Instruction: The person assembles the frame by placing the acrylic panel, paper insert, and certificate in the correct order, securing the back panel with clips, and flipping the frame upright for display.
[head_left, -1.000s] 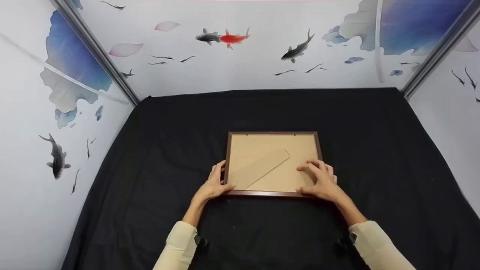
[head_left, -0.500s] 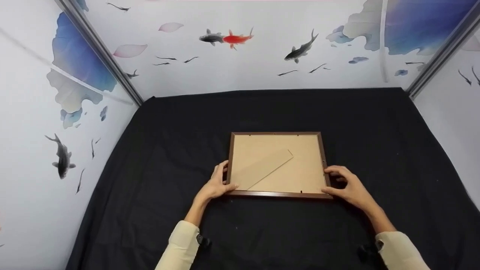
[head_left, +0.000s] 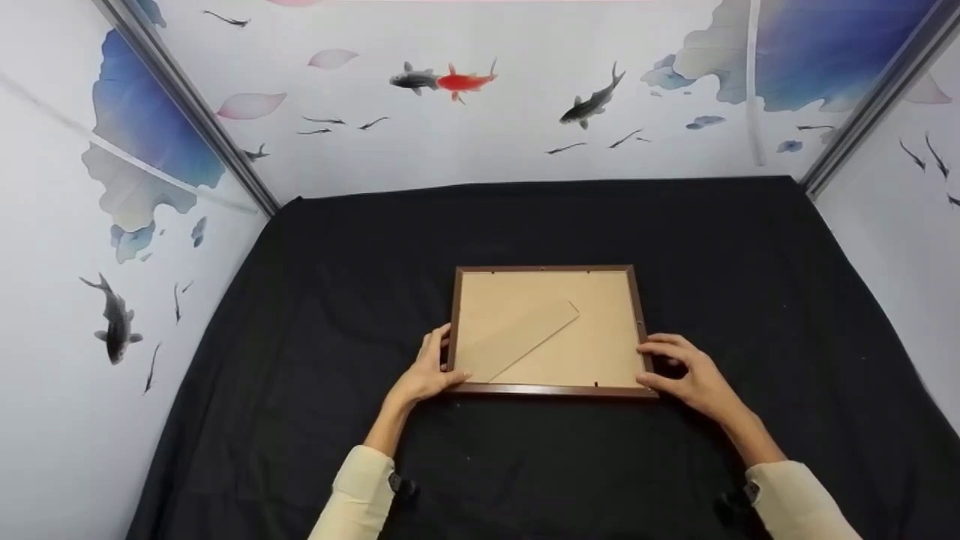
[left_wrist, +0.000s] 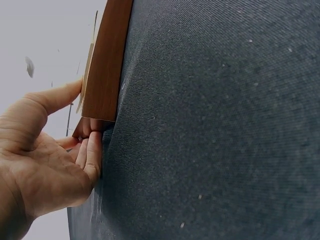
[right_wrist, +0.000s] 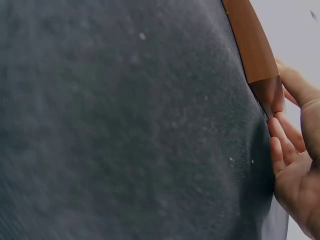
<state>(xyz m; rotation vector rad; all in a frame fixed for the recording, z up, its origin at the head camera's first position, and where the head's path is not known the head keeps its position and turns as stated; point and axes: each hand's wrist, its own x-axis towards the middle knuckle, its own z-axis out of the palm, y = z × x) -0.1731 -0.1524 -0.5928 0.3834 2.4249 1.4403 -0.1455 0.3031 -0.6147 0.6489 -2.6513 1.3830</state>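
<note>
A picture frame (head_left: 517, 330) lies face down on black cloth, showing its tan backing board and a thin brown wooden rim. A flat easel stand (head_left: 525, 337) runs diagonally across the board. My left hand (head_left: 429, 367) grips the near left corner, thumb over the rim and fingers against the left side. At the near right corner, my right hand (head_left: 688, 375) holds the frame with its thumb and fingertips at the edge. Both wrist views show the rim's brown side between thumb and fingers, in the left (left_wrist: 102, 75) and the right (right_wrist: 255, 50).
Black cloth (head_left: 360, 262) covers the table around the frame. White panels (head_left: 510, 142) printed with fish and leaves stand at the back and both sides, joined by metal posts (head_left: 187, 97) at the corners. Small specks dot the cloth.
My right hand has moved right, from over the backing board to the frame's right edge, uncovering a small dark tab on the near side. The left hand and the frame have kept their place.
</note>
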